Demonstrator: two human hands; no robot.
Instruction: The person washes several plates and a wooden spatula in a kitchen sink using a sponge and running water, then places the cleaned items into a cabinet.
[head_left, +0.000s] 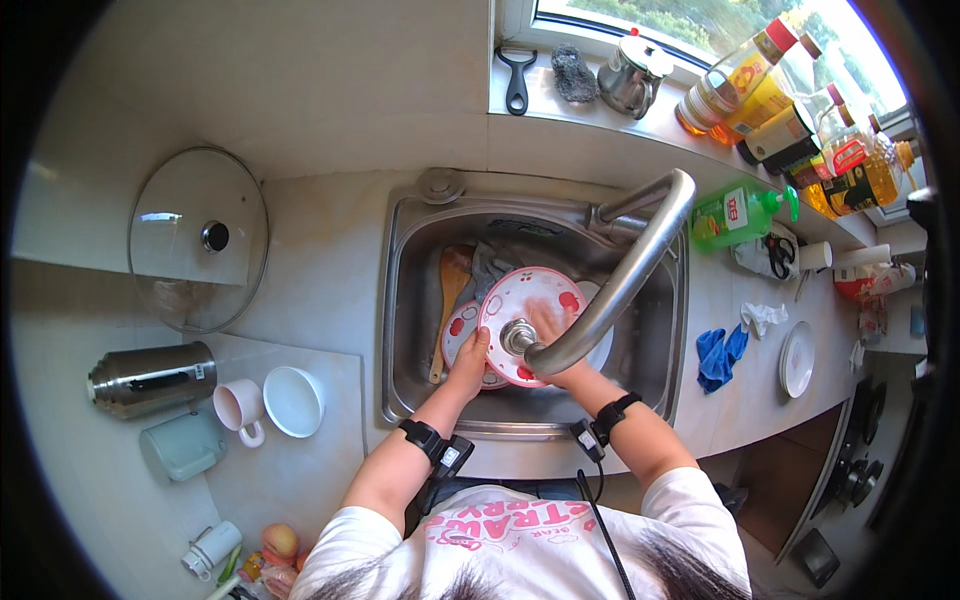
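Observation:
A white plate with a pink rim and red apple prints (517, 289) is held over the sink (397, 300), under the faucet's spout. My left hand (471, 364) grips its left rim. Across the plate's inner face lies my right hand (551, 319), blurred and partly hidden behind the steel faucet (637, 277); whether its fingers hold anything does not show. Beneath, in the basin, sit a similar printed plate (456, 334) and a white dish (602, 349), both partly covered. A wooden spatula (452, 281) and a grey cloth (491, 264) rest at the basin's left.
Right of the sink are a green soap pump bottle (739, 217), a blue cloth (721, 356) and white plates (797, 360). Several oil and sauce bottles (739, 82) line the windowsill. To the left stand a glass lid (176, 255), a mug (238, 405) and a white bowl (294, 401).

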